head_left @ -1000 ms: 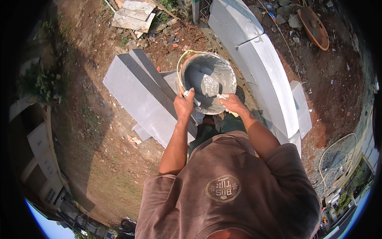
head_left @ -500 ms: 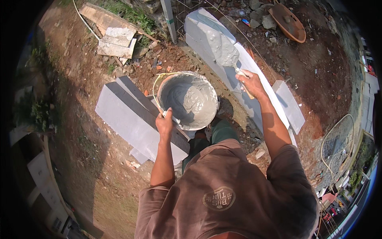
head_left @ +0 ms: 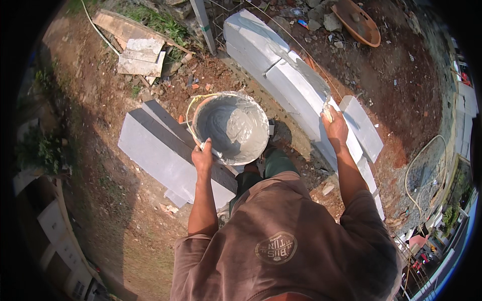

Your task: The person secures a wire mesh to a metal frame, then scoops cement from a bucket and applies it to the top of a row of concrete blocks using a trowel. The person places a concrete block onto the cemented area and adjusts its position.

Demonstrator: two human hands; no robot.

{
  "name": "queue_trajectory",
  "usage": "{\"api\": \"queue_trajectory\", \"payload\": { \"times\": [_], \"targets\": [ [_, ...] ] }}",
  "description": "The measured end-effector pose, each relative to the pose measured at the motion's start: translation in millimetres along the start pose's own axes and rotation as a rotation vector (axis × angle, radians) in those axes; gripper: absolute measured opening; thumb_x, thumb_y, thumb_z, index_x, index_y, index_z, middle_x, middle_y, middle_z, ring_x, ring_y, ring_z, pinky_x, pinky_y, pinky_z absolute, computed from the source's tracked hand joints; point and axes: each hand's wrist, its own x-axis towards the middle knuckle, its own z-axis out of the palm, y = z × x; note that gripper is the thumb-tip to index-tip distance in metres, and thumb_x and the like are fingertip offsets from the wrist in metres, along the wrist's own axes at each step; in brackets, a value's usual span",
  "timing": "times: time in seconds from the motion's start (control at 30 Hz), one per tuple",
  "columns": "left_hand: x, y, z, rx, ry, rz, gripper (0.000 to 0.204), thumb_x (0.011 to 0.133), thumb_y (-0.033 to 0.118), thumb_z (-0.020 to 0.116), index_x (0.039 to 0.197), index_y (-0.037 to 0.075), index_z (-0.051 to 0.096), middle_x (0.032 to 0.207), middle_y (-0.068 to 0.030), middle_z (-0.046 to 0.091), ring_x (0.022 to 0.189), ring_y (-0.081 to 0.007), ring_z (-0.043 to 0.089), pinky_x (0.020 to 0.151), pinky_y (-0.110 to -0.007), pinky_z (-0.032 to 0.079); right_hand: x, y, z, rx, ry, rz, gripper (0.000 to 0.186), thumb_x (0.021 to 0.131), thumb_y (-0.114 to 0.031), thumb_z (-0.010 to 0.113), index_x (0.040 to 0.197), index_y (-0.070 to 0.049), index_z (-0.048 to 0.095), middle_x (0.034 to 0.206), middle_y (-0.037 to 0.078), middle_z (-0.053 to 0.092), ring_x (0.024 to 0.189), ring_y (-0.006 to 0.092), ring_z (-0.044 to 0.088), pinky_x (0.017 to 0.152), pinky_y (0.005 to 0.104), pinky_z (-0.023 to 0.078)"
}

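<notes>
My left hand (head_left: 203,156) is closed on the near left edge of a round bucket (head_left: 267,126), where its yellowish handle meets the rim. Wet grey mortar (head_left: 242,125) fills much of the bucket, its surface scooped and uneven. On the right, my right hand (head_left: 336,128) grips a trowel (head_left: 328,115) by its pale handle, low over the top of a row of light grey blocks (head_left: 288,90). A strip of mortar (head_left: 307,74) runs along the blocks' top up to the trowel. The blade is mostly smeared with mortar, so its outline is hard to make out.
Loose long blocks (head_left: 155,150) lie left of the bucket; another block (head_left: 362,128) leans beside the row. A string (head_left: 288,47) runs along the row's far side. An orange basin (head_left: 355,24) sits far right, boards (head_left: 141,57) far left, and a post (head_left: 203,27) stands behind.
My right hand has drawn the trowel right and nearer along the blocks; the heaped mortar now lies in a longer, thinner strip. My left hand keeps its hold on the bucket.
</notes>
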Motion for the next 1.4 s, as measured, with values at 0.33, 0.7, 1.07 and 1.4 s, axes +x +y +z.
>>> {"api": "queue_trajectory", "payload": {
  "times": [0.33,0.7,1.07,1.4],
  "targets": [
    [-5,10,2,0.071,0.026,0.027,0.04,0.081,0.036,0.067,0.081,-0.003,0.062,0.063,-0.0055,0.059,0.053,-0.0113,0.054,0.048,-0.029,0.043,-35,-55,20,0.255,-0.472,-0.276,0.048,0.081,-0.036,0.063,0.118,-0.007,0.059,0.108,0.02,0.062,0.099,0.0361,0.059,0.085,0.0414,0.047],
    [-21,30,11,0.152,0.018,0.087,0.049,0.078,0.04,0.066,0.09,-0.007,0.063,0.079,-0.0223,0.065,0.077,-0.0328,0.065,0.072,-0.039,0.048,-72,-138,124,0.514,-1.086,0.064,0.048,0.078,-0.033,0.064,0.112,0.001,0.061,0.092,0.018,0.066,0.078,0.026,0.066,0.073,0.0368,0.051],
    [1,12,4,-0.001,-0.061,-0.018,0.037,0.081,0.035,0.066,0.082,-0.001,0.06,0.065,-0.0041,0.057,0.051,-0.0119,0.055,0.042,-0.029,0.046,-42,-82,15,1.007,-0.961,0.268,0.05,0.08,-0.026,0.068,0.12,0.002,0.056,0.075,0.003,0.059,0.057,0.0101,0.053,0.052,0.0248,0.046],
    [0,16,6,0.037,-0.068,0.019,0.037,0.082,0.034,0.067,0.085,-0.002,0.06,0.061,-0.0047,0.056,0.044,-0.0123,0.052,0.04,-0.028,0.043,-13,19,-6,0.033,-0.016,-0.002,0.047,0.079,-0.037,0.065,0.122,-0.019,0.056,0.098,0.013,0.058,0.089,0.0364,0.059,0.074,0.0443,0.048]
  ]
}}
